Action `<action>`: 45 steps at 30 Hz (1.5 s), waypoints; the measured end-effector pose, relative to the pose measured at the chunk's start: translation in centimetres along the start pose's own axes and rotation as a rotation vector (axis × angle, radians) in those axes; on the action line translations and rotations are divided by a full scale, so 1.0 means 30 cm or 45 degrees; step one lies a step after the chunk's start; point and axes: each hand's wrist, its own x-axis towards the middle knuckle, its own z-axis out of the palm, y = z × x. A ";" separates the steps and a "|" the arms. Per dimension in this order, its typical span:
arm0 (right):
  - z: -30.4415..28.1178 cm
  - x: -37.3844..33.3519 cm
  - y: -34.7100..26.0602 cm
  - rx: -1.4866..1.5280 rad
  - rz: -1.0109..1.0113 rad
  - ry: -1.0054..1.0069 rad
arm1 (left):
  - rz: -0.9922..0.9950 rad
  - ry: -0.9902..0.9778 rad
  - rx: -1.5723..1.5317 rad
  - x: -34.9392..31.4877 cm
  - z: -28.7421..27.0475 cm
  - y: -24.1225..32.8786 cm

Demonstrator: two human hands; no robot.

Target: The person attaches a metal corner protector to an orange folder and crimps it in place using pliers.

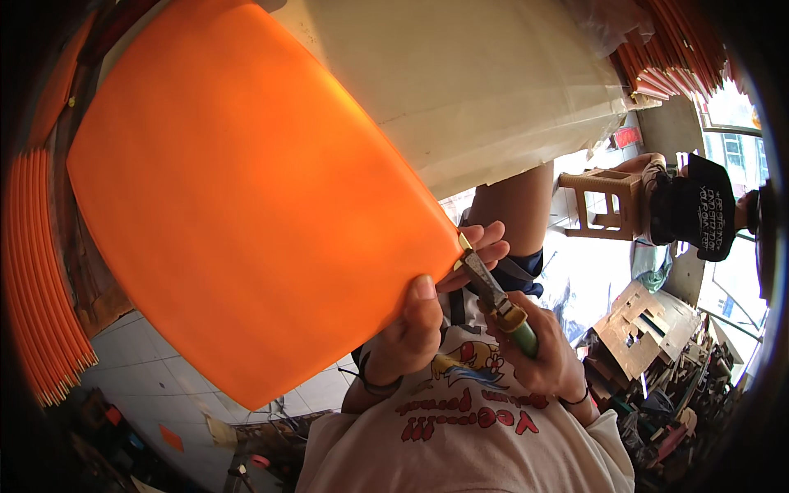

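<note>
A large orange panel (238, 181) with rounded edges fills the left and middle of the view, tilted. My left hand (413, 329) grips it near its lower right corner. The thumb lies on the orange face, while the other fingers come out from behind the corner. In my right hand (546, 353) is a tool that looks like pliers (486, 282), with dark metal jaws and a green and yellow handle. Its tip meets the panel's corner, where small pale yellow bits show. My left hand's fingertips are close beside the jaws.
A surface covered in beige sheeting (460, 90) lies beyond the panel. Stacked orange panels (45, 279) stand at left, more (674, 45) at upper right. A person in black (694, 205) is by a tan plastic stool (606, 201). Scrap boards (641, 329) are heaped at lower right.
</note>
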 end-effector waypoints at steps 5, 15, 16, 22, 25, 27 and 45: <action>0.023 0.022 0.025 -0.001 -0.069 0.080 | -0.055 0.242 0.220 0.010 0.052 0.015; 0.005 0.036 0.036 -0.014 -0.053 0.078 | -0.036 0.114 0.105 0.008 0.012 0.002; 0.001 0.037 0.035 -0.038 -0.029 0.049 | 0.012 -0.016 0.005 0.007 -0.002 -0.004; 0.017 -0.004 0.060 0.230 -0.066 0.233 | 0.013 0.023 -0.005 0.006 0.014 -0.001; -0.022 -0.005 0.032 -0.013 -0.108 -0.085 | 0.038 0.018 0.060 0.001 0.008 -0.001; -0.016 -0.005 0.032 0.024 -0.172 -0.088 | 0.032 0.049 0.084 -0.001 0.015 -0.001; 0.020 -0.031 0.018 0.133 -0.228 -0.052 | 0.031 0.109 0.159 -0.004 0.023 0.014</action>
